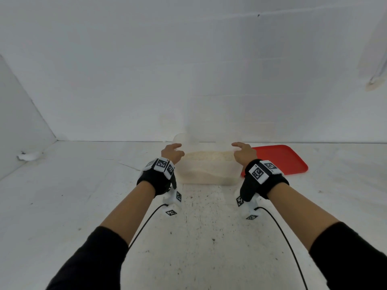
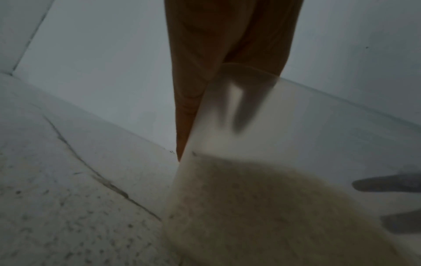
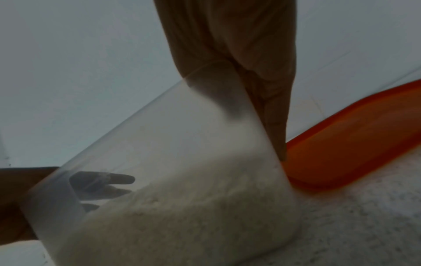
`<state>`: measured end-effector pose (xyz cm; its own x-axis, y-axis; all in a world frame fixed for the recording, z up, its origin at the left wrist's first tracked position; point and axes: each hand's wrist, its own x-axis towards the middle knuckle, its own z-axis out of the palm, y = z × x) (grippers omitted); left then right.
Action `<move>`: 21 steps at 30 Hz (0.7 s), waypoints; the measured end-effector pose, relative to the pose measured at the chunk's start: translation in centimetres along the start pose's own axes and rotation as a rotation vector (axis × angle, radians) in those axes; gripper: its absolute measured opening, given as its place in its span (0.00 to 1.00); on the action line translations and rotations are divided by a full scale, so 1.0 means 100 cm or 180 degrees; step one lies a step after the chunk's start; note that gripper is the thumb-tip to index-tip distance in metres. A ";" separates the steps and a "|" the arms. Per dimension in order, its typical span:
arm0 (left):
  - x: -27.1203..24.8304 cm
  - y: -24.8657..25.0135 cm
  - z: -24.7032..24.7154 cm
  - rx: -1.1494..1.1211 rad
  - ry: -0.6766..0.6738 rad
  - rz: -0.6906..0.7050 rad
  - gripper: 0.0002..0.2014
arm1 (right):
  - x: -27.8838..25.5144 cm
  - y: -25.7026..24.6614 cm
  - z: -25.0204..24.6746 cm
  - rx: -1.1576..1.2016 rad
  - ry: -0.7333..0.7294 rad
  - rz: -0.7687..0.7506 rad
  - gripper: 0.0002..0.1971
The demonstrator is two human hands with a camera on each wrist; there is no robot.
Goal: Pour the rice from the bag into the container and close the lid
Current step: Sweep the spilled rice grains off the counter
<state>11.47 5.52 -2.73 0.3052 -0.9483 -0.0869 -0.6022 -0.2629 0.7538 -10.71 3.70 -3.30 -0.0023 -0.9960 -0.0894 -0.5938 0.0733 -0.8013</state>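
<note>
A translucent plastic container [image 1: 207,172] stands on the white table, about a third full of rice [image 1: 209,156] that slopes to one side. My left hand [image 1: 178,149] grips its left end and my right hand [image 1: 237,148] its right end. In the left wrist view the fingers [image 2: 193,81] lie down the outside of the container [image 2: 318,135] wall, and a thumb shows as a shadow through it above the rice [image 2: 262,207]. The right wrist view shows the same hold, fingers [image 3: 268,81] on the container [image 3: 182,144]. The red lid [image 1: 280,160] lies flat just right of it. No bag is in view.
White walls close the table at the back and left. A white scrap [image 1: 27,156] lies near the left wall. Black cables [image 1: 146,225] trail from both wrists toward me. The red lid [image 3: 353,144] nearly touches the container's right end.
</note>
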 end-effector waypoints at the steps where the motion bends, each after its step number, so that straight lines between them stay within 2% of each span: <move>1: -0.001 0.002 0.000 0.0065 -0.0009 -0.0071 0.25 | -0.002 -0.003 -0.001 -0.0009 -0.0019 0.0046 0.26; 4: -0.003 0.006 0.000 0.0296 -0.0011 -0.0129 0.30 | -0.007 -0.007 -0.004 -0.0017 0.0005 0.0101 0.28; 8: -0.008 0.004 0.000 0.0373 0.0060 -0.0108 0.30 | -0.018 -0.008 -0.005 -0.0069 0.0180 0.0151 0.28; 11: -0.017 0.002 -0.005 0.0133 0.0179 -0.0077 0.31 | -0.029 -0.016 -0.011 -0.0059 0.0265 -0.0031 0.30; 16: -0.048 0.015 -0.031 -0.0311 0.0615 0.0288 0.33 | -0.062 -0.035 -0.021 -0.0111 0.0574 -0.0370 0.33; 21: -0.087 0.027 -0.065 -0.0488 0.0494 0.0542 0.39 | -0.103 -0.051 -0.029 -0.0082 0.0741 -0.0550 0.36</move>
<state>12.03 14.22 4.29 0.3255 -0.9349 0.1416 -0.5396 -0.0607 0.8397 -9.96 13.48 3.45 -0.0820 -0.9788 0.1877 -0.6218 -0.0970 -0.7772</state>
